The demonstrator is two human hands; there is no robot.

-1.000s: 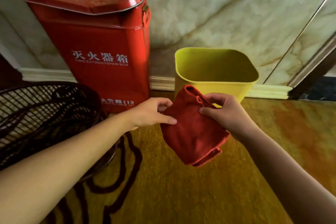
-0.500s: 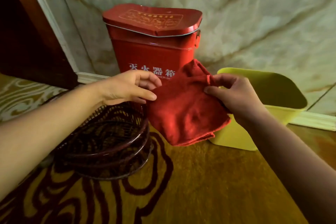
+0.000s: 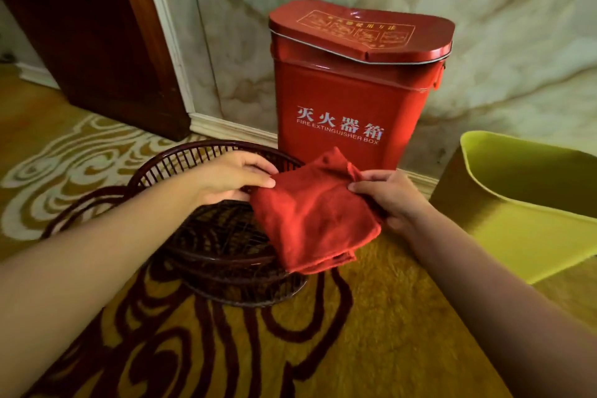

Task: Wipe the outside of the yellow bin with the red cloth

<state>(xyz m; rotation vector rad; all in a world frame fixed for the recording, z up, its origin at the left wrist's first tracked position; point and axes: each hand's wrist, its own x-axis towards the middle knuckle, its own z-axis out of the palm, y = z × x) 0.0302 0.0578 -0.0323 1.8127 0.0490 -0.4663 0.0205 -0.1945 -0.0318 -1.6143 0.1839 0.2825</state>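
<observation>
The red cloth (image 3: pixel 311 215) hangs folded in the air between my two hands, above the edge of a dark wicker basket. My left hand (image 3: pixel 231 176) pinches its upper left corner with thumb and fingers. My right hand (image 3: pixel 392 195) grips its upper right edge. The yellow bin (image 3: pixel 520 216) stands open-topped on the floor at the far right, partly cut off by the frame edge. It is clear of the cloth and of both hands.
A dark wicker basket (image 3: pixel 206 245) sits on the patterned yellow carpet under my left hand. A red fire extinguisher box (image 3: pixel 349 97) stands against the marble wall behind the cloth. A dark wooden door frame (image 3: pixel 93 29) fills the upper left.
The view has swung left, so the yellow bin slid from centre to the right edge. Both hands carried the cloth from in front of the bin to above the basket.
</observation>
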